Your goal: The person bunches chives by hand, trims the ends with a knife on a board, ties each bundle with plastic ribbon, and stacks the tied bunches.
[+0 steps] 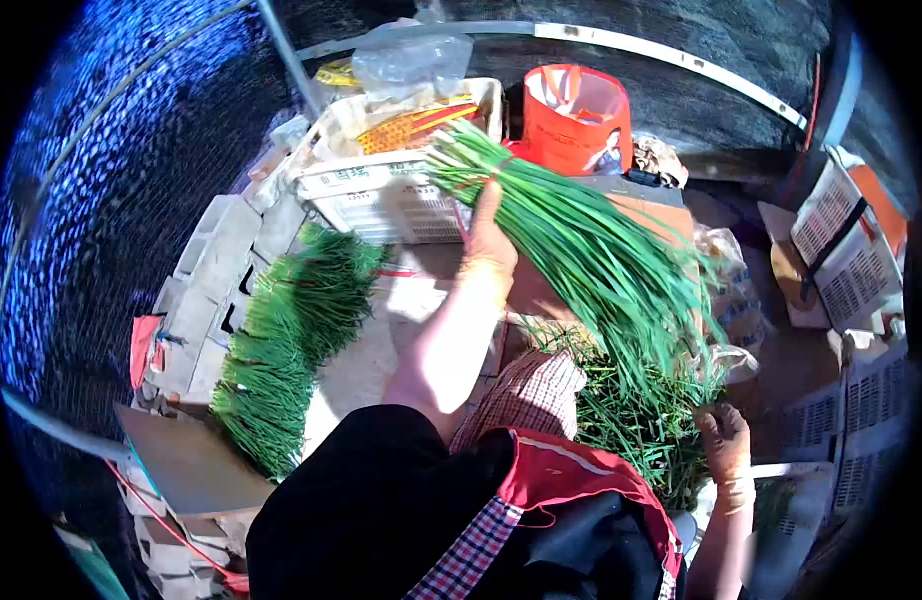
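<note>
My left hand (491,240) is wrapped round a big bundle of garlic chives (591,250) near its pale cut ends. A reddish tie shows around the bundle there, and the long green leaves spread down to the right. Lower right, my right hand (726,445) has its fingers curled together; what they hold, if anything, I cannot make out. Beside it and under the bundle's leaf tips lies a heap of loose chive leaves (631,420). Several more chives (301,340) lie stacked in a row on the left.
A white crate (381,195) with yellow and red packaging stands at the back, next to a red bag (581,120). Grey blocks (216,260) line the left side, with a brown board (191,465) in front. More white crates (851,250) stand at the right.
</note>
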